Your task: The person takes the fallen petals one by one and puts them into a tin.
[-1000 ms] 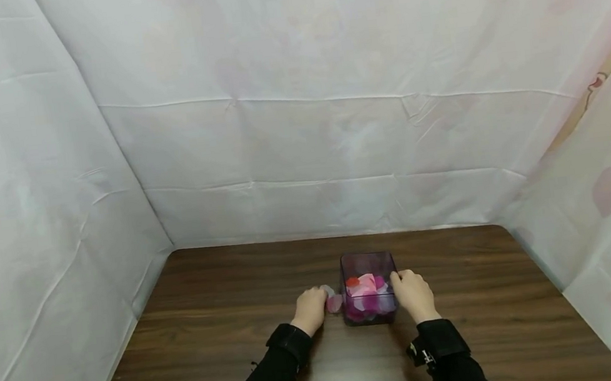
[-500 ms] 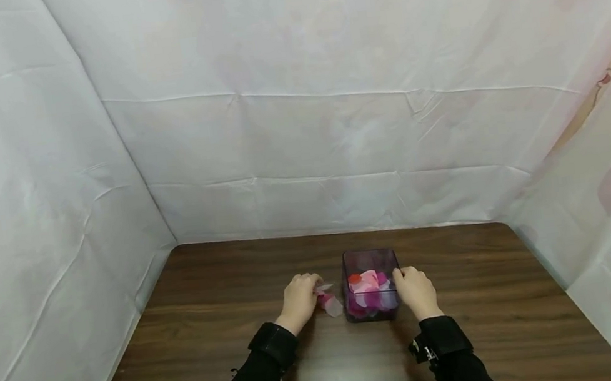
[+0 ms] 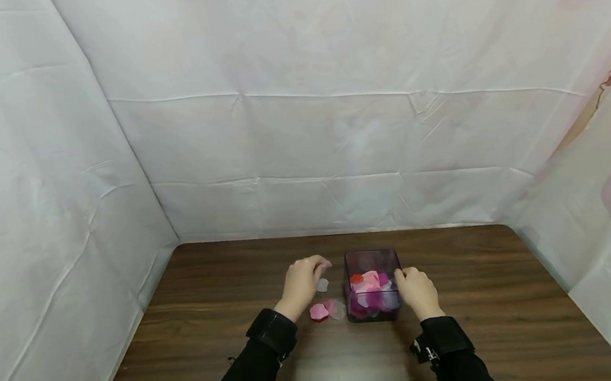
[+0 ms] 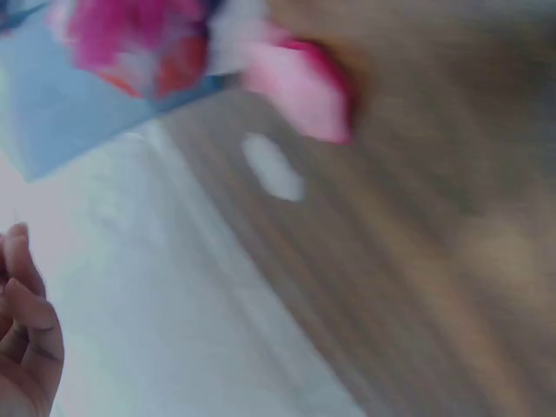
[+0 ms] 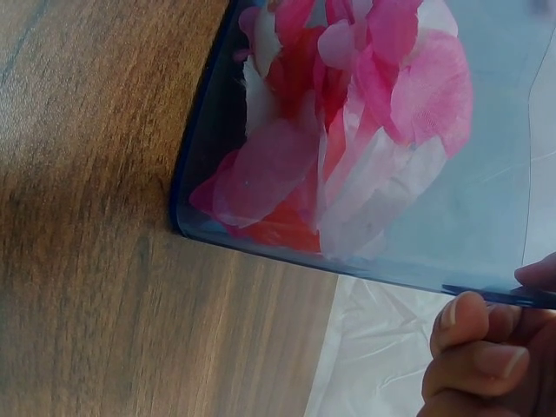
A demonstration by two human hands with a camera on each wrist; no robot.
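A translucent purple box [image 3: 367, 260] holds a heap of pink, red and white artificial petals [image 3: 371, 281]. My right hand [image 3: 420, 293] pinches the right wall of this box at its rim, thumb inside and curled fingers outside in the right wrist view. My left hand [image 3: 300, 285] is raised left of the box, its fingers loosely bent. Below it on the table lie a bright pink petal [image 3: 319, 313], a pale petal [image 3: 338, 310] and a white petal [image 3: 322, 285]. The left wrist view is blurred and shows only part of the hand [image 4: 30, 321], with no petal visible in it.
The brown wooden table [image 3: 209, 289] carries the box near its middle. White cloth [image 3: 300, 141] hangs behind the table and along both sides. Black bands [image 3: 273, 334] circle both wrists.
My left hand has let go of the petals, which now lie spread on the table, and has lifted away from them. The right hand keeps its grip on the box.
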